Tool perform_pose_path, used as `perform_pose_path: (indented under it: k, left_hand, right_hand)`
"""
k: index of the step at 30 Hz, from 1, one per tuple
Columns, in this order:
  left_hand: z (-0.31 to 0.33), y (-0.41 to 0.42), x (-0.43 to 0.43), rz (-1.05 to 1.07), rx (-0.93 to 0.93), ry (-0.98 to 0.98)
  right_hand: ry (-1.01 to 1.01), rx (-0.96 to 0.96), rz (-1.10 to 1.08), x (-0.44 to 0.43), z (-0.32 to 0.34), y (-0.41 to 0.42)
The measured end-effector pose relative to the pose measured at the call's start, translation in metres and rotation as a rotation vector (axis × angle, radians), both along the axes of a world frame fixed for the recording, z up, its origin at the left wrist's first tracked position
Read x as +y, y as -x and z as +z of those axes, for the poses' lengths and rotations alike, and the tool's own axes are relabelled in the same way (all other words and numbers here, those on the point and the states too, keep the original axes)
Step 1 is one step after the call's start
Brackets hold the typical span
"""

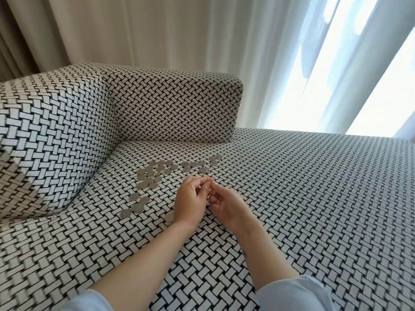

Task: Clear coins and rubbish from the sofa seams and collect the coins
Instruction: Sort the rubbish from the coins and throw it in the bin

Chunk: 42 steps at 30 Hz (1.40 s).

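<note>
both hands meet at the centre of the frame, low over the sofa seat (292,198). left hand (190,198) has its fingers curled, thumb on top. right hand (226,205) is curled too, and its fingertips touch the left's. something small glints between them; i cannot tell whether it is a coin or which hand pinches it.

the coins (148,181) lie loose on the seat, up and left of the hands. they are round, flat and silver-grey. three sit furthest right, then five in a loose bunch. a dense cluster of about fourteen follows; some overlap, so that count is rough. four more run in a slanting line toward the lower left. a single coin (169,217) lies just beside the left wrist, partly hidden.

the sofa wears a black-and-white basket-weave fabric of small rectangles. a boxy armrest (173,104) with rounded corners stands behind the coins. a back cushion (56,131) fills the left of the frame.

two pale blue sleeves (292,295) show at the bottom edge. beige pleated curtains (157,30) hang in the upper left, and bright sheer curtains (359,63) in the upper right.
</note>
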<state>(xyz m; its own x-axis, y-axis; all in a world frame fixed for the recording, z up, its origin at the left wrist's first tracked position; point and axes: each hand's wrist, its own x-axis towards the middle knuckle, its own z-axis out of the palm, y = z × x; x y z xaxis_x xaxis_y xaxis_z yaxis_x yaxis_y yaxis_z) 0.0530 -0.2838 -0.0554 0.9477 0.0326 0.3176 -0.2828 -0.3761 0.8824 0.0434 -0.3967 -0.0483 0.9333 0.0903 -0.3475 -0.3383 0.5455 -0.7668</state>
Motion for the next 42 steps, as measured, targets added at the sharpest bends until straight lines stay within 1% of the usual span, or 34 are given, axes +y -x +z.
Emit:
perform_pose_path:
  k: [1,3,5,6,7,9,10,12,14,16,18,20,22,25,30,34,40,42]
  left_hand:
    - [0.001,0.002,0.001,-0.003,0.029,0.019]
    - [0.004,0.005,0.004,-0.03,0.125,0.122]
    - [0.009,0.007,0.008,-0.035,0.263,0.255]
    - [0.013,0.007,0.009,-0.028,0.354,0.357]
    - [0.017,0.005,0.01,-0.03,0.471,0.525]
    - [0.028,-0.001,0.01,-0.098,0.716,0.949]
    - [0.032,-0.003,0.01,-0.143,0.804,1.096]
    - [0.035,-0.007,0.01,-0.189,0.901,1.27]
    - [0.036,-0.009,0.006,-0.199,0.948,1.382]
    - [0.035,-0.01,0.002,-0.172,0.967,1.428]
    - [0.033,-0.012,-0.002,-0.128,0.947,1.403]
    - [0.029,-0.016,-0.005,-0.088,0.899,1.369]
    - [0.026,-0.022,-0.004,-0.069,0.869,1.367]
    - [0.02,-0.027,0.003,-0.094,0.873,1.379]
    - [0.015,-0.035,0.007,-0.103,0.913,1.358]
    - [0.011,-0.037,0.009,-0.153,0.903,1.392]
    - [0.004,-0.03,0.013,-0.277,0.813,1.437]
    - [0.003,-0.028,0.013,-0.291,0.797,1.459]
  right_hand:
    - [0.023,0.0,-0.006,0.001,0.001,0.001]
    - [0.096,-0.025,-0.035,0.007,0.003,0.004]
    - [0.256,-0.086,-0.075,0.016,0.005,0.008]
    - [0.356,-0.129,-0.093,0.021,0.006,0.01]
    - [0.442,-0.176,-0.105,0.027,0.007,0.011]
    - [0.558,-0.245,-0.121,0.036,0.008,0.013]
    - [0.622,-0.268,-0.132,0.038,0.008,0.013]
    - [0.764,-0.301,-0.172,0.037,0.008,0.011]
    - [0.816,-0.302,-0.238,0.03,0.008,0.007]
    - [0.82,-0.3,-0.261,0.021,0.007,0.003]
    - [0.839,-0.332,-0.256,0.012,0.007,-0.002]
    - [0.898,-0.344,-0.311,0.001,0.006,-0.009]
    - [1.082,-0.303,-0.358,-0.011,0.002,-0.02]
    - [1.387,-0.22,-0.329,-0.024,-0.005,-0.034]
    - [1.618,-0.131,-0.261,-0.027,-0.009,-0.054]
    - [1.7,-0.091,-0.249,-0.026,-0.011,-0.065]
    - [1.894,-0.167,-0.281,-0.02,-0.019,-0.063]
    - [1.846,-0.202,-0.29,-0.019,-0.018,-0.057]
